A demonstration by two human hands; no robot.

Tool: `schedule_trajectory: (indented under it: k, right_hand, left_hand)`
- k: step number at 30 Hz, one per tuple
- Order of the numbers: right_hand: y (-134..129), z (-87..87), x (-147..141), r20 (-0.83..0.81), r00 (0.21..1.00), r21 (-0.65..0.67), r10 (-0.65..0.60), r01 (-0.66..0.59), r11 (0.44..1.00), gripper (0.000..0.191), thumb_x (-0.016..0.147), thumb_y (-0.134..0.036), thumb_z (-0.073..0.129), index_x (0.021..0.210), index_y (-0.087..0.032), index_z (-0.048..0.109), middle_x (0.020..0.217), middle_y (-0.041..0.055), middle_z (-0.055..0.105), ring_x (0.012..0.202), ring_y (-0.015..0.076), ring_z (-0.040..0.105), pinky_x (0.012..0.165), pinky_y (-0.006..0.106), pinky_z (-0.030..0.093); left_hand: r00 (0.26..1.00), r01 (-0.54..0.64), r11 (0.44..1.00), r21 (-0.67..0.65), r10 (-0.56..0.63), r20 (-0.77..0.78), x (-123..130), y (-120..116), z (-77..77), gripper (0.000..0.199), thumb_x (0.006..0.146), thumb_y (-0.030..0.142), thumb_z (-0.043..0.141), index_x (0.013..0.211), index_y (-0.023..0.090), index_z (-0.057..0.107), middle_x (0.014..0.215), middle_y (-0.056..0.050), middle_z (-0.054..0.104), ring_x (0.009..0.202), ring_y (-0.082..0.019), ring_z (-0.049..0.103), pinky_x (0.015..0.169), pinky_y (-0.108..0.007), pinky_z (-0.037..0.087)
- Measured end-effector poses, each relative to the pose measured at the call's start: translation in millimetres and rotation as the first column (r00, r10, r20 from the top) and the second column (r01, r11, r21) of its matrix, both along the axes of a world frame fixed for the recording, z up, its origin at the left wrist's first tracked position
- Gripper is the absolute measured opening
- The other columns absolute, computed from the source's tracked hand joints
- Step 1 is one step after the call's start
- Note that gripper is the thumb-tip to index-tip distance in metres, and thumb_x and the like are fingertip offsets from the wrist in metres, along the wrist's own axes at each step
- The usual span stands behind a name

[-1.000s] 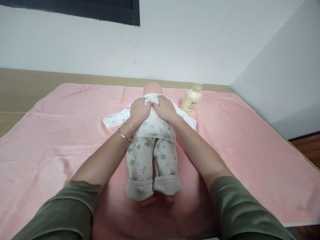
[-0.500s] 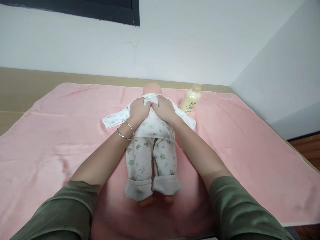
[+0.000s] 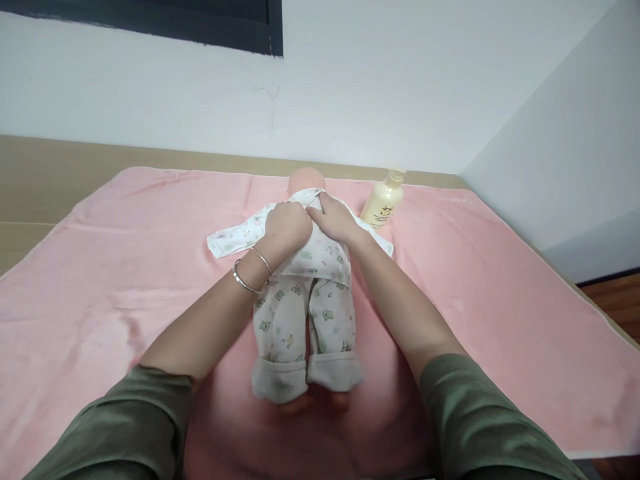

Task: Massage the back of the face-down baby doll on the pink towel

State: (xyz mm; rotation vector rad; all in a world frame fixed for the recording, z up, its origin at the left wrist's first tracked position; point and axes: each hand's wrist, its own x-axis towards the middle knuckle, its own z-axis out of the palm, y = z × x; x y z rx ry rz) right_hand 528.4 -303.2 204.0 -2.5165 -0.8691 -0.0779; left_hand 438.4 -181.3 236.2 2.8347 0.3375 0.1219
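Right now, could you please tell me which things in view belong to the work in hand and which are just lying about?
In the work:
Left hand and right hand, both at the top
Doll, wearing it
Pink cloth, underneath

Lying about, it seems:
Bottle, on the cloth, untouched

Pink cloth (image 3: 480, 280) over a pale wooden surface (image 3: 30, 180) — clothed doll (image 3: 314, 263), tilted pump bottle (image 3: 384, 202) on it

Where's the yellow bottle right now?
In the head view, the yellow bottle is right of centre toward the back of the pink cloth, beside the doll's sleeve on the right-hand side.
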Motion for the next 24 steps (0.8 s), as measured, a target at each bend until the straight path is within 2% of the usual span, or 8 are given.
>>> schedule_trajectory:
  k: [3,6,10,12,14,18,20,24]
  right_hand:
    - [2,1.8,-2,0.028,0.999,-0.055,-0.02,0.021,0.998,0.056,0.103,-0.048,0.039,0.138,-0.007,0.055,0.143,0.0227,0.063,0.128,0.0378,0.061,0.109,0.048,0.046]
    - [8,10.1,-16,0.043,0.997,-0.138,-0.057,0.063,0.988,0.053,0.106,-0.044,0.034,0.135,-0.006,0.057,0.14,0.0227,0.065,0.127,0.0371,0.061,0.109,0.047,0.045]
    - [18,23.4,-51,0.086,0.991,-0.246,-0.104,0.122,0.962,0.051,0.108,-0.036,0.034,0.133,0.001,0.058,0.135,0.0263,0.066,0.127,0.0378,0.059,0.11,0.047,0.043]
    - [23,26.5,-66,0.127,0.987,-0.287,-0.096,0.129,0.949,0.051,0.107,-0.033,0.036,0.136,0.003,0.056,0.137,0.0289,0.063,0.13,0.0387,0.057,0.111,0.048,0.043]
    - [25,26.8,-73,0.162,0.984,-0.309,-0.08,0.127,0.942,0.049,0.106,-0.029,0.038,0.139,0.004,0.053,0.14,0.0302,0.061,0.132,0.0391,0.055,0.111,0.048,0.043]
    - [22,21.6,-57,0.122,0.991,-0.253,-0.05,0.08,0.964,0.047,0.106,-0.026,0.034,0.135,0.002,0.058,0.138,0.0271,0.063,0.131,0.0371,0.058,0.112,0.046,0.043]
    - [19,17.0,-41,0.094,0.995,-0.195,-0.042,0.06,0.979,0.05,0.107,-0.028,0.032,0.136,0.003,0.058,0.144,0.0268,0.06,0.135,0.0369,0.055,0.115,0.045,0.042]
    - [15,8.3,-20,0.091,0.995,-0.142,-0.044,0.057,0.988,0.054,0.106,-0.029,0.034,0.142,0.006,0.052,0.155,0.0284,0.05,0.142,0.0369,0.05,0.119,0.046,0.039]
  left_hand:
    - [0.998,0.023,1.0,0.002,-0.022,-0.051,-1,-2,4.0,0.037,0.098,0.019,0.04,0.111,0.009,0.072,0.117,-0.025,0.073,0.114,-0.036,0.07,0.093,-0.041,0.054]
    - [0.998,0.058,0.998,-0.006,-0.058,0.023,8,7,-5.6,0.039,0.098,0.018,0.036,0.114,0.007,0.07,0.122,-0.024,0.072,0.113,-0.033,0.069,0.097,-0.04,0.053]
    - [0.994,0.075,0.993,-0.093,-0.067,0.086,22,28,-19.7,0.049,0.102,0.027,0.026,0.116,0.009,0.069,0.124,-0.022,0.072,0.116,-0.033,0.067,0.101,-0.041,0.05]
    - [0.995,0.069,0.986,-0.149,-0.058,0.078,25,35,-21.4,0.053,0.103,0.032,0.023,0.113,0.011,0.07,0.122,-0.02,0.073,0.113,-0.032,0.068,0.098,-0.041,0.051]
    - [0.996,0.066,0.986,-0.153,-0.056,0.069,24,37,-20.0,0.053,0.103,0.034,0.023,0.111,0.012,0.07,0.121,-0.019,0.074,0.111,-0.032,0.068,0.094,-0.04,0.052]
    - [0.996,0.065,0.998,0.007,-0.065,0.063,17,26,-13.5,0.052,0.103,0.03,0.024,0.11,0.01,0.072,0.116,-0.022,0.075,0.107,-0.033,0.07,0.092,-0.041,0.052]
    - [0.997,0.057,0.996,0.072,-0.06,0.051,13,19,-10.4,0.05,0.102,0.027,0.028,0.109,0.008,0.073,0.112,-0.023,0.075,0.103,-0.033,0.07,0.09,-0.041,0.053]
    - [0.998,0.059,0.994,0.09,-0.059,-0.004,10,15,-6.3,0.042,0.097,0.024,0.037,0.111,0.007,0.074,0.107,-0.022,0.076,0.098,-0.033,0.071,0.085,-0.041,0.053]
